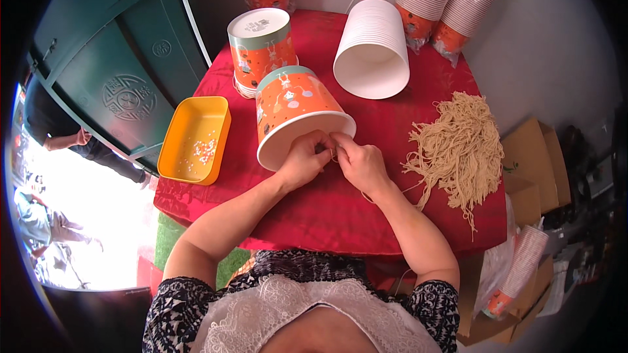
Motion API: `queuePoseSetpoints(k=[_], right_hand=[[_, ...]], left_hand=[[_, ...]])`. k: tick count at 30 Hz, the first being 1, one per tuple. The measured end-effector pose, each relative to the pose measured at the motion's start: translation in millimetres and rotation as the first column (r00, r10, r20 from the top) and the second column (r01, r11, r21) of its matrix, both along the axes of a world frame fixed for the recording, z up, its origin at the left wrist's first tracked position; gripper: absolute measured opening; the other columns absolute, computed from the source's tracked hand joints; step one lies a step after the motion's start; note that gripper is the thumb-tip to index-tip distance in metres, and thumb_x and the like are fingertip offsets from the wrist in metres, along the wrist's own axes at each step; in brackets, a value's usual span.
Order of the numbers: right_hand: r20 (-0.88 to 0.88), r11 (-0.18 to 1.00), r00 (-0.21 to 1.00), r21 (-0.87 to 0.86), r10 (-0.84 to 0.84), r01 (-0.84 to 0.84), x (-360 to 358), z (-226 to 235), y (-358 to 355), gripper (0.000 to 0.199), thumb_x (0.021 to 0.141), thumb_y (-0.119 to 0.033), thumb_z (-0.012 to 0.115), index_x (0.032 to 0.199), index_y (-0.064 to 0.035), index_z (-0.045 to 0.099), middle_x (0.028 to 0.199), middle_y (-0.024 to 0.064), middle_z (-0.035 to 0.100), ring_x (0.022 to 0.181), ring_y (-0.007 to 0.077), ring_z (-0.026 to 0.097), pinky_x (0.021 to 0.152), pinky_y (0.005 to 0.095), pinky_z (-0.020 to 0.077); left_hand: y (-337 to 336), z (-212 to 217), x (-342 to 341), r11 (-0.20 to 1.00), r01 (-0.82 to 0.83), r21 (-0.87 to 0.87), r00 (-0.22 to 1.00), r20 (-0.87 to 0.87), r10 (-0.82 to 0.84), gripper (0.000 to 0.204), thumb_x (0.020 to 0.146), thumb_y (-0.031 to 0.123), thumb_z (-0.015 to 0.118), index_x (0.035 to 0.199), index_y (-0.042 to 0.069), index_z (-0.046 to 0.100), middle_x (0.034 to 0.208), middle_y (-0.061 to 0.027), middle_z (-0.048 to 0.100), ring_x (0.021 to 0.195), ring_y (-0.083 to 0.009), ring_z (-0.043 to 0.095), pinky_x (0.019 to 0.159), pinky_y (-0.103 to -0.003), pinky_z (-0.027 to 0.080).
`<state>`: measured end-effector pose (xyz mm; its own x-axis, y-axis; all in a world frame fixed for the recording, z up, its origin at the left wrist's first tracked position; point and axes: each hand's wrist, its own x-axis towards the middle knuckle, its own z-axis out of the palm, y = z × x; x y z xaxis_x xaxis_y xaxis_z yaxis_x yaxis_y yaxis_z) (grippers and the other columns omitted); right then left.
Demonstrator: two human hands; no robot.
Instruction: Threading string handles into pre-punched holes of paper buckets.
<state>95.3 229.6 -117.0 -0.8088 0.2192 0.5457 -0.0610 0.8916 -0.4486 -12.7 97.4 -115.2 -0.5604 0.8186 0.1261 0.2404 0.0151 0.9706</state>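
The bucket (294, 114), an orange paper one with a white rim, lies tipped on the red worktop (314, 209), mouth toward the person. Both hands meet at the near edge of its rim. The left hand (305, 159) is curled around the rim, fingers narrow and pinched at the lip. The right hand (358, 163) is closed on a thin pale string (366, 197) that trails back beside the wrist; the fingertips hide the exact spot where it meets the rim, so whether it passes through a hole there I cannot tell.

The work in hand looks like fastening a string handle to the rim. To do it well, the left hand should brace the rim firmly so the paper wall does not buckle, thumb just beside the fastening point. The right hand should keep the string end short and stiff between finger and thumb, feed it straight, then draw the slack through gently: a sharp tug could tear the paper lip.

A heap of cut strings (458, 147) lies to the right, near the right forearm. A finished-looking upright bucket (260, 46) stands behind, a stack of white buckets (373, 46) lies on its side, and a yellow tray (196, 138) holding small white bits sits to the left.
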Motion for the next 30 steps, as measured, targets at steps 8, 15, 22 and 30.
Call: queuePoseSetpoints(k=[8, 15, 22, 30], right_hand=[[-0.046, 0.996, 0.999, -0.092, -0.006, 0.002, -3, -2, 0, 0.006, 0.091, -0.013, 0.058, 0.091, -0.0067, 0.058, 0.061, 0.0181, 0.062, 0.057, 0.0378, 0.064, 0.050, 0.0483, 0.0493], [0.056, 0.987, 0.998, -0.161, 0.037, -0.028, 0, -5, 13, 0.010, 0.090, -0.014, 0.058, 0.090, -0.0045, 0.056, 0.068, 0.0202, 0.064, 0.065, 0.0402, 0.065, 0.055, 0.0514, 0.0496], [0.162, 0.888, 0.973, -0.454, 0.162, -0.073, 8, 11, 8, 0.011, 0.088, -0.007, 0.059, 0.085, 0.0024, 0.063, 0.063, 0.0090, 0.062, 0.055, 0.0132, 0.058, 0.052, 0.0305, 0.0465], [0.242, 0.866, 0.943, -0.493, 0.227, -0.082, 12, 10, 13, 0.012, 0.087, -0.008, 0.061, 0.084, 0.0022, 0.065, 0.061, 0.0092, 0.063, 0.052, 0.0125, 0.057, 0.050, 0.0300, 0.0457]], left_hand=[[-1, 12, 0, 0.995, 0.021, -0.102, 0.998, 0.057, -0.015, 0.006, 0.085, 0.003, 0.060, 0.090, -0.001, 0.059, 0.079, -0.0079, 0.061, 0.067, -0.0143, 0.059, 0.058, -0.029, 0.051], [4, 9, -4, 0.997, 0.024, -0.076, 0.975, -0.217, -0.040, 0.011, 0.086, 0.009, 0.063, 0.091, 0.000, 0.059, 0.079, -0.0073, 0.060, 0.071, -0.0151, 0.058, 0.061, -0.029, 0.048], [4, 16, -5, 0.980, 0.008, -0.201, 1.000, 0.028, -0.002, 0.010, 0.082, 0.005, 0.064, 0.084, -0.002, 0.058, 0.071, -0.0077, 0.060, 0.060, -0.0146, 0.057, 0.052, -0.030, 0.047], [3, 13, -7, 0.986, 0.025, -0.165, 1.000, -0.008, -0.027, 0.009, 0.081, 0.006, 0.064, 0.082, -0.001, 0.059, 0.070, -0.0065, 0.059, 0.057, -0.0132, 0.056, 0.050, -0.028, 0.046]])
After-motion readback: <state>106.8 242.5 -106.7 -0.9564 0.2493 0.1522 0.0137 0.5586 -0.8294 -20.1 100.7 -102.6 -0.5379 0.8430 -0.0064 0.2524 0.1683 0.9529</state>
